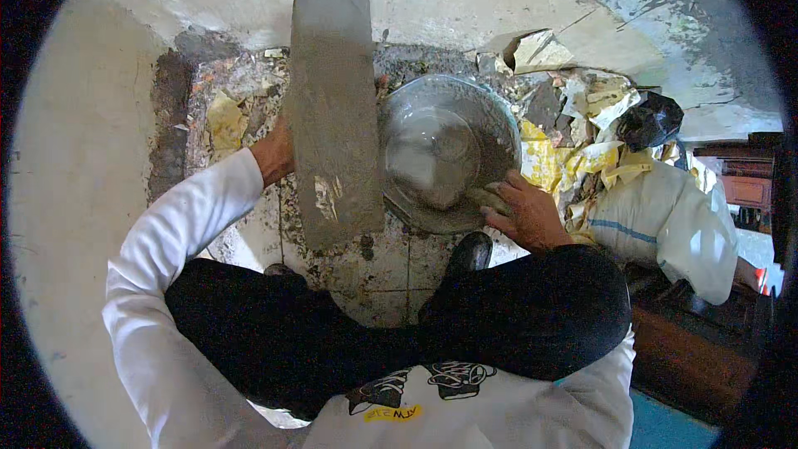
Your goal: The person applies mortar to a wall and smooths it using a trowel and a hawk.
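Note:
A long rectangular plastering float (337, 120), smeared with grey mortar, stands raised in front of me. My left hand (281, 152) is behind its left edge and carries it; the float hides the fingers. Just right of it sits a round, see-through basin (514, 137) with wet grey mortar (440, 158) spread over its bottom and walls. At the basin's near right rim is my right hand (532, 214), its fingers curled around something greyish that I cannot make out.
Torn yellow and white paper scraps (573, 145) heap up right of the basin. Beside them are a black plastic bag (651, 120) and a white sack (665, 216) with a blue stripe. A rough wall (465, 8) rises beyond. Dirty floor tiles (382, 283) lie between my bent legs.

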`<state>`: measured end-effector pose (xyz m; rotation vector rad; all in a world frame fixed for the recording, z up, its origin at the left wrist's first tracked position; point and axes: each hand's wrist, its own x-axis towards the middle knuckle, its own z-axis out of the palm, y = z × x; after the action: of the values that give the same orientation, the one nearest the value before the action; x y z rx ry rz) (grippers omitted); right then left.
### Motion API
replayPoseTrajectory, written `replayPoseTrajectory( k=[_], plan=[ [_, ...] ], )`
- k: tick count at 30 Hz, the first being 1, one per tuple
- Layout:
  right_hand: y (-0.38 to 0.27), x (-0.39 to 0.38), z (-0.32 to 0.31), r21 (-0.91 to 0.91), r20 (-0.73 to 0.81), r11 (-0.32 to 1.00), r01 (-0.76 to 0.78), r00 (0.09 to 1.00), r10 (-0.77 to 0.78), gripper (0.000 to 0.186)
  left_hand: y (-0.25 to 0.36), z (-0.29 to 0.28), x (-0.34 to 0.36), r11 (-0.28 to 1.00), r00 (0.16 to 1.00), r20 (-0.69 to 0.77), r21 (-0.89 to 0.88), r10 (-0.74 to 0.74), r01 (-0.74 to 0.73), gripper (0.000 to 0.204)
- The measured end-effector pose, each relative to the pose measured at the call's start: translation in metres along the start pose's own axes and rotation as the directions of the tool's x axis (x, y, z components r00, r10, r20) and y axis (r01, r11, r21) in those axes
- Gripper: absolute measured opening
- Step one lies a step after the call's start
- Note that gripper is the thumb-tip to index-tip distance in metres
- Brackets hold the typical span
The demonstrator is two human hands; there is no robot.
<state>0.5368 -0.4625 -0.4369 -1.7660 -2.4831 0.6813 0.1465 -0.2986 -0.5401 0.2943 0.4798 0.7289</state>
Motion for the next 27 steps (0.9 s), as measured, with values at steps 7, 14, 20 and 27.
replayPoseTrajectory(
  k=[7, 14, 20, 27],
  plan=[
    [0.023, -0.022, 0.009, 0.216, -0.1, 0.971, -0.108, 0.986, 0.132, 0.047, -0.002, 0.022, 0.024, 0.997, 0.997, 0.061, -0.054, -0.05, 0.053, 0.053],
    [0.026, -0.047, -0.023, 0.265, -0.231, 0.958, -0.11, 0.957, 0.174, 0.044, -0.011, 0.047, 0.019, 0.991, 0.985, 0.136, -0.072, -0.103, 0.113, 0.055],
    [0.006, -0.063, -0.083, 0.576, -0.123, 0.78, -0.246, 0.917, 0.38, 0.042, -0.014, 0.055, 0.035, 0.979, 0.951, 0.254, 0.146, -0.175, 0.141, 0.045],
    [-0.015, -0.057, -0.144, 0.352, -0.187, 0.915, -0.199, 0.942, 0.277, 0.042, -0.077, 0.065, 0.062, 0.99, 0.957, 0.262, 0.086, -0.128, 0.108, 0.046]
  ],
)
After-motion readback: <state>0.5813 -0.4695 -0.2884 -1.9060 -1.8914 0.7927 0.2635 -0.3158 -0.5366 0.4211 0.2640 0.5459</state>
